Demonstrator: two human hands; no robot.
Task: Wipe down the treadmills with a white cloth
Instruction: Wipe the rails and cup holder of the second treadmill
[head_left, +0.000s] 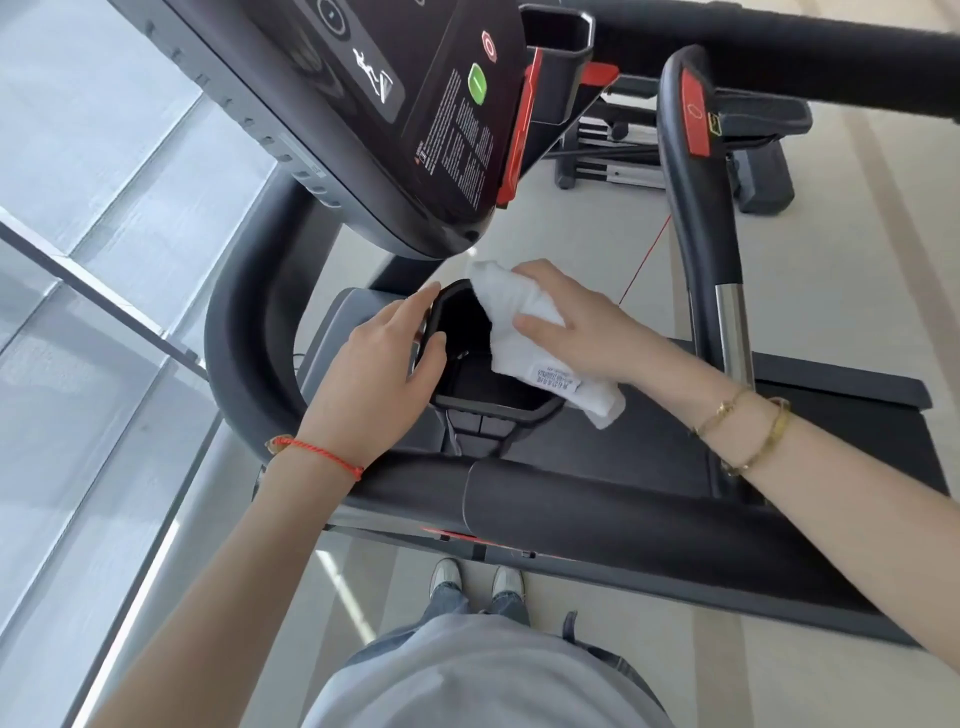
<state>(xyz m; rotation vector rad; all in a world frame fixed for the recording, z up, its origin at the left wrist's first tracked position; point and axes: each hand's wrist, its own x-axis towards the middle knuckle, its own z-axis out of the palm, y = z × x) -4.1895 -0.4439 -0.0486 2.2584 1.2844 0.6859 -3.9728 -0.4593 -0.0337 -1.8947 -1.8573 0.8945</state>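
Below the console (415, 104), at the treadmill's (571, 499) black tray (467, 332), the right hand (582, 332) grips the folded cloth (524, 332) against the tray's right rim; the left hand (384, 364), fingers curled over the left rim, steadies it; the cloth's loose tail hangs beyond the tray, so it may drag or slip from the grip; the red cord (644, 260) close by could snag.
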